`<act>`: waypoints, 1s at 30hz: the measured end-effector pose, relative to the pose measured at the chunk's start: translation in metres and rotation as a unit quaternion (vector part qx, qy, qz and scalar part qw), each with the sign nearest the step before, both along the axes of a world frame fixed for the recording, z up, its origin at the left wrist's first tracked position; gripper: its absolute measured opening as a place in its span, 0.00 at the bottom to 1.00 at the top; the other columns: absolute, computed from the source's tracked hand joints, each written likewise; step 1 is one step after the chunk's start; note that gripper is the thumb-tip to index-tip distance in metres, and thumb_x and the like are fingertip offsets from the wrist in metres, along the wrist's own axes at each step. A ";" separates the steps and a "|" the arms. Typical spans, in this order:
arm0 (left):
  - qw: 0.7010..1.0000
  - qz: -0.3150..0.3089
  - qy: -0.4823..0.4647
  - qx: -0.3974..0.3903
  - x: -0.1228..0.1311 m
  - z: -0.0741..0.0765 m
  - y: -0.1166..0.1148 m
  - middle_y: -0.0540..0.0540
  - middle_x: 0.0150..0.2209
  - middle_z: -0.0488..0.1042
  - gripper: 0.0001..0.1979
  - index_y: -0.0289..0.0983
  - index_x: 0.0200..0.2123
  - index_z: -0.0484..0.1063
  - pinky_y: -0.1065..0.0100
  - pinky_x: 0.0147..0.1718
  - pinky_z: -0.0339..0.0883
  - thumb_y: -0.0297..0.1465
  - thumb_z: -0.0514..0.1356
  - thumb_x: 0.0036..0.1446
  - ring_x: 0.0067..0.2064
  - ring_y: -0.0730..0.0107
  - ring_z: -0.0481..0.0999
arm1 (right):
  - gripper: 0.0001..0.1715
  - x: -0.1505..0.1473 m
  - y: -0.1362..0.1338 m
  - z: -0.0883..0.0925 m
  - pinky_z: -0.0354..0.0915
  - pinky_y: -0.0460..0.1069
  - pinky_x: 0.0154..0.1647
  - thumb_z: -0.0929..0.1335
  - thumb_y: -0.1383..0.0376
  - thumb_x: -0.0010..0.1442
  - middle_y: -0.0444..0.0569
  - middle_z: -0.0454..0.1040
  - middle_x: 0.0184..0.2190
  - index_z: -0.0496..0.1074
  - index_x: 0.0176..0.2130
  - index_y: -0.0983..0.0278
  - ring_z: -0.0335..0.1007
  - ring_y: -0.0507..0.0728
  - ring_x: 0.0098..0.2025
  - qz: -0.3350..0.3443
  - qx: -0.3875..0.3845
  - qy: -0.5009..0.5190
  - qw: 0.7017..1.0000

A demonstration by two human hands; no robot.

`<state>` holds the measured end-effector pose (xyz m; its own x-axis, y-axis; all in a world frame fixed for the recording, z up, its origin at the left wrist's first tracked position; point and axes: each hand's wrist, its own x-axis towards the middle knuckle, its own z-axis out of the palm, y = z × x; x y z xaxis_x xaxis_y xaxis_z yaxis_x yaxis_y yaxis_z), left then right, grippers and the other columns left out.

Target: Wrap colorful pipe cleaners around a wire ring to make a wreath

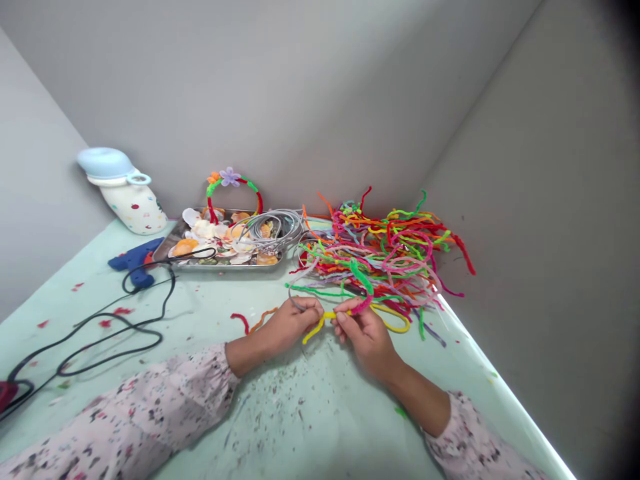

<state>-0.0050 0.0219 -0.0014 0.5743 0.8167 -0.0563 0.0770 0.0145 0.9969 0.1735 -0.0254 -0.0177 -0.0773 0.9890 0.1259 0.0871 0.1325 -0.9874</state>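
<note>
My left hand [290, 325] and my right hand [364, 331] meet low over the pale green table [300, 427], both pinching a yellow pipe cleaner [320, 321]. The right hand's fingers also press a pink pipe cleaner [361, 305] against it. A thin grey headband wire [296, 301] runs under the left fingers. Just behind the hands lies a big tangled heap of coloured pipe cleaners [385, 250]. Both hands are closed in a pinch.
A metal tray [173, 243] with shells and grey headbands sits at the back, with a decorated headband [234, 187] upright behind it. A blue glue gun [135, 260] with a black cord [100, 330] lies left. A white spotted bottle [130, 193] leans by the wall.
</note>
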 end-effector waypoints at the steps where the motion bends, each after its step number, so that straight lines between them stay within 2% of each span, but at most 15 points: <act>1: 1.000 0.000 0.002 0.000 0.000 0.001 0.000 0.54 0.20 0.56 0.11 0.36 0.21 0.60 0.72 0.21 0.47 0.32 0.54 0.53 0.22 0.77 0.52 | 0.10 0.000 0.000 0.000 0.65 0.47 0.27 0.65 0.57 0.63 0.44 0.70 0.28 0.68 0.40 0.62 0.67 0.50 0.25 0.000 -0.001 -0.001 1.000; 6: 1.000 0.000 0.010 0.008 0.001 0.007 -0.001 0.54 0.20 0.56 0.11 0.36 0.20 0.60 0.72 0.22 0.47 0.32 0.54 0.53 0.23 0.77 0.53 | 0.10 0.000 0.000 -0.001 0.65 0.47 0.26 0.64 0.57 0.63 0.44 0.71 0.28 0.67 0.40 0.62 0.67 0.50 0.25 0.003 -0.003 0.006 1.000; 11: 1.000 -0.001 0.002 0.000 0.000 0.006 -0.001 0.54 0.20 0.56 0.11 0.36 0.21 0.60 0.72 0.21 0.46 0.32 0.54 0.53 0.22 0.78 0.52 | 0.11 0.000 0.000 -0.003 0.65 0.46 0.26 0.65 0.57 0.63 0.44 0.71 0.28 0.67 0.41 0.62 0.67 0.51 0.25 0.001 -0.002 0.004 1.000; 17: 0.999 -0.018 -0.018 -0.020 -0.003 0.008 -0.003 0.55 0.19 0.56 0.09 0.35 0.25 0.63 0.73 0.20 0.45 0.33 0.55 0.54 0.20 0.79 0.52 | 0.11 -0.002 0.001 0.003 0.65 0.46 0.24 0.66 0.57 0.61 0.43 0.71 0.27 0.67 0.38 0.62 0.66 0.50 0.24 -0.013 -0.009 0.032 0.999; 22: 0.999 -0.026 -0.036 -0.025 -0.003 0.010 -0.003 0.54 0.20 0.62 0.06 0.34 0.30 0.68 0.73 0.23 0.51 0.32 0.57 0.52 0.22 0.77 0.58 | 0.12 -0.002 0.002 0.005 0.64 0.46 0.22 0.67 0.56 0.60 0.44 0.71 0.27 0.68 0.37 0.63 0.67 0.50 0.23 -0.027 -0.028 0.066 0.997; 26: 0.998 -0.017 -0.049 -0.020 0.001 0.007 -0.002 0.49 0.29 0.71 0.07 0.33 0.32 0.69 0.72 0.32 0.59 0.31 0.59 0.51 0.31 0.72 0.67 | 0.12 -0.003 0.003 0.005 0.63 0.45 0.22 0.68 0.57 0.60 0.43 0.71 0.27 0.68 0.36 0.63 0.66 0.49 0.22 -0.029 -0.035 0.088 0.995; 30: 0.998 0.006 -0.056 -0.015 0.005 0.002 -0.001 0.48 0.30 0.71 0.09 0.33 0.34 0.69 0.71 0.33 0.60 0.33 0.61 0.51 0.32 0.72 0.68 | 0.12 -0.003 0.004 0.006 0.63 0.45 0.22 0.68 0.57 0.59 0.43 0.71 0.27 0.68 0.36 0.64 0.66 0.48 0.22 -0.026 -0.039 0.094 0.994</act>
